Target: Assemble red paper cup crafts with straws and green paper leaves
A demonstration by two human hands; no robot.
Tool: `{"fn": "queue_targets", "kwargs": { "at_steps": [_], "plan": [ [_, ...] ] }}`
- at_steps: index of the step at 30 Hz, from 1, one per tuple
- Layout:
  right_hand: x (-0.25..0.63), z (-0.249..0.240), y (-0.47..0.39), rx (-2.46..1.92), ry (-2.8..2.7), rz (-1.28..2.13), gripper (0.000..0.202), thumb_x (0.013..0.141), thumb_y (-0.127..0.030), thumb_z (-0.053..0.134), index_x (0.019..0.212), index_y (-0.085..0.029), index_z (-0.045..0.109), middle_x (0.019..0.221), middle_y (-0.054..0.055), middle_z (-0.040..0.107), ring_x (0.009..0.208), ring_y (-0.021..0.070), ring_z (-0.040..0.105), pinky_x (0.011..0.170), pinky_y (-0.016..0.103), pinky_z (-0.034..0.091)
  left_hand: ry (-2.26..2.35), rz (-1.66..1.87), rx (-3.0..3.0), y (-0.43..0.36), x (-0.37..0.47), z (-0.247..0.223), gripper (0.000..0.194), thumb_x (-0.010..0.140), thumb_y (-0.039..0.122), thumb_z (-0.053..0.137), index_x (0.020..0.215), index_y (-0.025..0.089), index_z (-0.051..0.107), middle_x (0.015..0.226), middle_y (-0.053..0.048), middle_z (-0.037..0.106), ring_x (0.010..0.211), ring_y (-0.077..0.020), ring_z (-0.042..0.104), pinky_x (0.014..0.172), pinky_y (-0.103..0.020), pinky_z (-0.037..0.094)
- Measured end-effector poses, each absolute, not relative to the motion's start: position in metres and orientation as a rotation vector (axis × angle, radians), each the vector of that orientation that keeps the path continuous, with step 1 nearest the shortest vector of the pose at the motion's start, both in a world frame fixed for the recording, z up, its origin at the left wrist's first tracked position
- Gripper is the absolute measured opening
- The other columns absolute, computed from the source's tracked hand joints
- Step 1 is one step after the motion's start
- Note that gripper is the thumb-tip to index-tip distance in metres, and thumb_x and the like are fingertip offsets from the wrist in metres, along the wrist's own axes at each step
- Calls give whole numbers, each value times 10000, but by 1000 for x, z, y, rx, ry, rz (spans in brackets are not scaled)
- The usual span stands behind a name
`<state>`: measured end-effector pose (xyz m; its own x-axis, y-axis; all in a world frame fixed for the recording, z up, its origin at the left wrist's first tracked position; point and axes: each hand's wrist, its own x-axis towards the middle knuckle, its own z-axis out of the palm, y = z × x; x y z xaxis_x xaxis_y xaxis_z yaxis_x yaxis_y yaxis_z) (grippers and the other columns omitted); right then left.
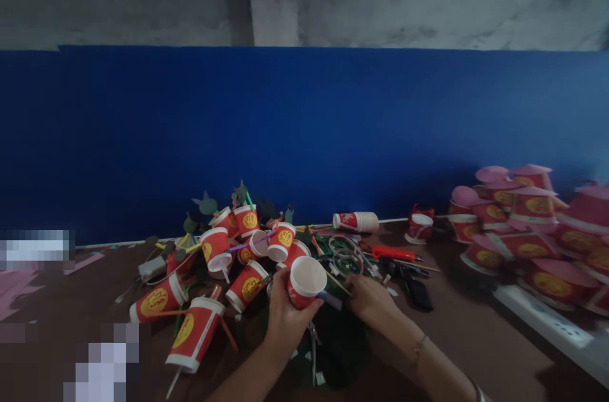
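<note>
My left hand [285, 313] is wrapped round a red paper cup [308, 276], its white open mouth tilted up toward me. A short grey-blue strip [330, 299] sticks out beside the cup on the right. My right hand [366, 300] is closed, fingers curled down at the tangle of cords and sticks. A thin pale stick [339, 281] meets its fingertips; whether they grip it is unclear. Scissors [313, 351] lie on the dark green material [337, 351] below the cup.
Several red cups with straws [197, 332] lie heaped on the left. A stack of cups [356, 222], a red tool [394, 253] and a black object [419, 293] lie behind and right. Pink-topped cups [533, 205] and a white power strip [547, 319] stand far right. A blue wall panel [304, 129] backs the table.
</note>
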<state>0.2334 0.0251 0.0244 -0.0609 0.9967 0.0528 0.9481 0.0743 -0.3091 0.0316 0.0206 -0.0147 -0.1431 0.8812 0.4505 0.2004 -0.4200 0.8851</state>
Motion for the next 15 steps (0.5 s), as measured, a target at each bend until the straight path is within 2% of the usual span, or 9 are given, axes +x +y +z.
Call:
{"fn": "queue_targets", "kwargs": {
  "at_steps": [4, 6, 9, 12, 15],
  "plan": [
    [243, 32, 33, -1763, -1945, 641, 105, 679, -146, 532, 614, -158, 613, 557, 16, 575, 562, 146, 504, 515, 254, 295, 1218, 1589, 1515, 21, 32, -14, 737, 577, 284, 802, 1215, 163, 453, 1148, -117, 576, 1076, -299, 542, 971, -441, 382],
    [247, 34, 37, -1712, -1842, 793, 157, 710, -197, 509, 601, -158, 614, 478, -14, 501, 473, 113, 428, 465, 243, 265, 1188, 1582, 1499, 21, 33, -13, 688, 627, 270, 757, 1232, 153, 449, 1137, -121, 587, 1068, -290, 553, 972, -427, 385],
    [253, 37, 39, -1625, -1642, 1109, 180, 686, -230, 511, 544, -168, 602, 400, -46, 412, 387, 84, 334, 414, 229, 225, 1172, 1574, 1543, 20, 35, -10, 588, 669, 239, 696, 1203, 145, 468, 1109, -122, 595, 1042, -276, 570, 955, -406, 404],
    [261, 41, 37, -1550, -1575, 1335, 223, 676, -256, 523, 481, -174, 595, 386, -33, 431, 348, 73, 314, 373, 225, 207, 1247, 1564, 1582, 19, 34, -9, 562, 660, 246, 699, 1164, 150, 470, 1089, -114, 590, 1032, -277, 570, 941, -415, 413],
    [267, 47, 33, -1428, -1495, 1282, 176, 659, -253, 543, 571, -170, 670, 400, -27, 466, 332, 67, 302, 337, 213, 167, 1322, 1584, 1549, 20, 33, -10, 586, 623, 272, 742, 1130, 164, 469, 1070, -104, 592, 1028, -284, 573, 936, -427, 416]
  ]
}}
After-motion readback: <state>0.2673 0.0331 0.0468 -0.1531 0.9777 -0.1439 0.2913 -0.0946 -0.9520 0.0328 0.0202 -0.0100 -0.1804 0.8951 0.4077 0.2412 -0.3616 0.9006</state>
